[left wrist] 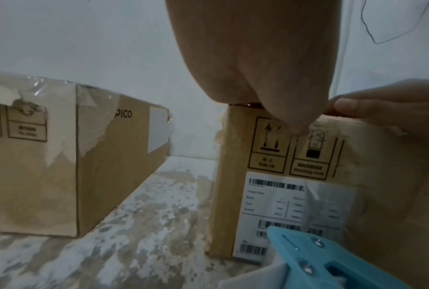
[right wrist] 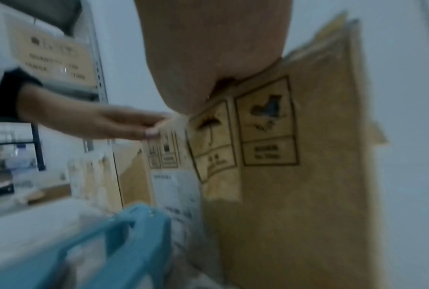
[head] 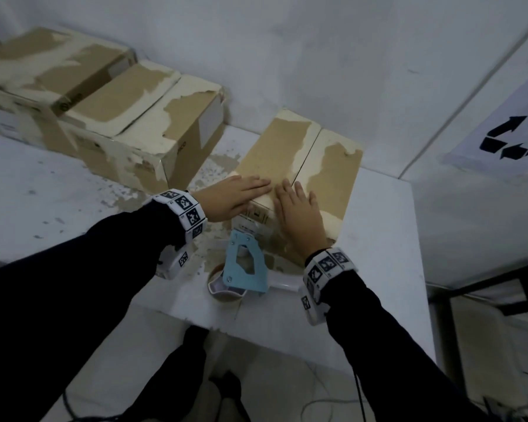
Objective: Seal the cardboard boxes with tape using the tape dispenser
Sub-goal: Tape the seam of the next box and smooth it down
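A worn cardboard box (head: 317, 166) stands on the white table (head: 378, 239), its two top flaps closed with a seam down the middle. My left hand (head: 235, 196) lies flat on the near left part of the lid, fingers straight. My right hand (head: 296, 211) lies flat beside it, across the near end of the seam. The box front (left wrist: 357, 176) carries handling symbols and a barcode label (left wrist: 270, 215). A blue tape dispenser (head: 246, 266) with a brown tape roll lies on the table just in front of the box, between my wrists, held by neither hand.
Two more worn cardboard boxes (head: 153, 126) sit against the wall at the back left, one marked PICO (left wrist: 124, 114). The tabletop between the boxes is flaked and stained (head: 214, 166). A recycling sign (head: 506, 135) hangs at the right. Cables lie on the floor below the table edge.
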